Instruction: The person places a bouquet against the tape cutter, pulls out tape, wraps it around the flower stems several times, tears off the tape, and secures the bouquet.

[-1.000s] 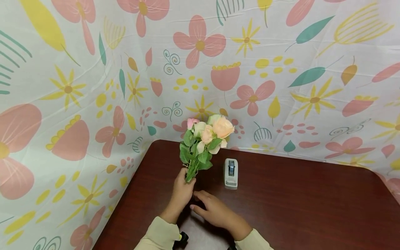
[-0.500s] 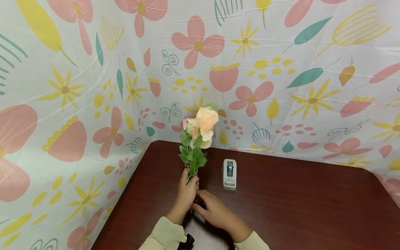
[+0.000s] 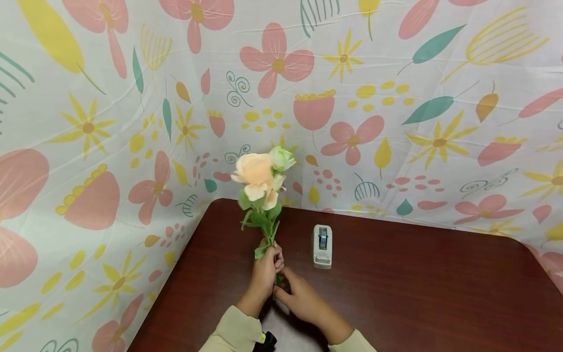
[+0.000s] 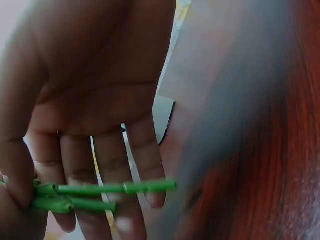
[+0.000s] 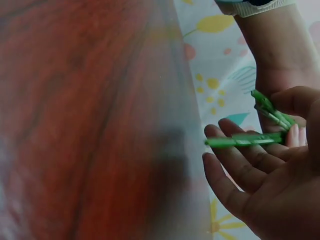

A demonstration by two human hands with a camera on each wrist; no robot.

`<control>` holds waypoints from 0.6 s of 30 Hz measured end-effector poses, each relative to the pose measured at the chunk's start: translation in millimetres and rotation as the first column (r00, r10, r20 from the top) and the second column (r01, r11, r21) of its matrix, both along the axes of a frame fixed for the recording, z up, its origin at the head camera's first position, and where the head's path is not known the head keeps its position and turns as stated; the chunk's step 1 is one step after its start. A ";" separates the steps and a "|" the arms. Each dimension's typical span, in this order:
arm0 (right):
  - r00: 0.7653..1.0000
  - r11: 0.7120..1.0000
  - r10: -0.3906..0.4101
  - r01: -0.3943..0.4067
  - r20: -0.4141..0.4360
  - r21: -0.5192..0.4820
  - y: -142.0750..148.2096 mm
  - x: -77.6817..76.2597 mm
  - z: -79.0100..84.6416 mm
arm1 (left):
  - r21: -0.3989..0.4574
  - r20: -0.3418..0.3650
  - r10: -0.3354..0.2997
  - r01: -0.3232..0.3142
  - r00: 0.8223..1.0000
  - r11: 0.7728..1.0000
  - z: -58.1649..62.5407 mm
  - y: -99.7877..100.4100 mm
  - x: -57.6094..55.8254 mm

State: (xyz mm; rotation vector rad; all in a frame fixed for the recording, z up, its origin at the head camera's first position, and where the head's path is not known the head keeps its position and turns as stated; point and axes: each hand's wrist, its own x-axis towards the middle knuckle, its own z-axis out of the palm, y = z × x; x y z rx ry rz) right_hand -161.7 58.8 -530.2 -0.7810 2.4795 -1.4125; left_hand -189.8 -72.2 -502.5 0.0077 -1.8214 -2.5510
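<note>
My left hand [image 3: 265,271] grips a bunch of roses [image 3: 255,170] by its stems, above the dark table. A large peach bloom and a pale green one show at the top, with green leaves below. The left wrist view shows the thumb pressing the green stems [image 4: 100,190] and their cut ends sticking out past the palm. Just below it, my right hand [image 3: 303,296] is at the stem ends. Its fingers lie loosely extended behind the stems [image 5: 245,140] in the right wrist view, with the thumb tip right beside them.
A white tape dispenser [image 3: 323,247] stands on the reddish-brown table [image 3: 418,283], right of the flowers. A floral-printed cloth [image 3: 396,122] hangs behind the table and along its left side.
The bunch has turned in my left hand, its blooms swinging from the right to the left, and the pink bloom is now out of sight. Both hands stay almost in place.
</note>
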 end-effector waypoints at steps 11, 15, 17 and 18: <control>0.982 0.984 -0.027 0.060 0.188 -0.170 1.6 -1.3 -0.8 | 0.116 0.024 -0.075 0.072 0.997 0.991 0.3 9.8 -1.8; 0.968 0.962 0.020 0.050 0.251 -0.268 1.5 -2.3 -2.4 | 0.144 0.023 -0.095 0.091 0.995 0.985 0.3 11.9 -3.7; 0.959 0.950 0.038 0.053 0.281 -0.308 1.9 -2.8 -3.2 | 0.157 0.025 -0.108 0.103 0.994 0.982 0.4 12.9 -4.9; 0.956 0.946 0.041 0.057 0.291 -0.319 2.2 -3.2 -3.5 | 0.167 0.028 -0.114 0.108 0.993 0.980 0.4 13.3 -5.6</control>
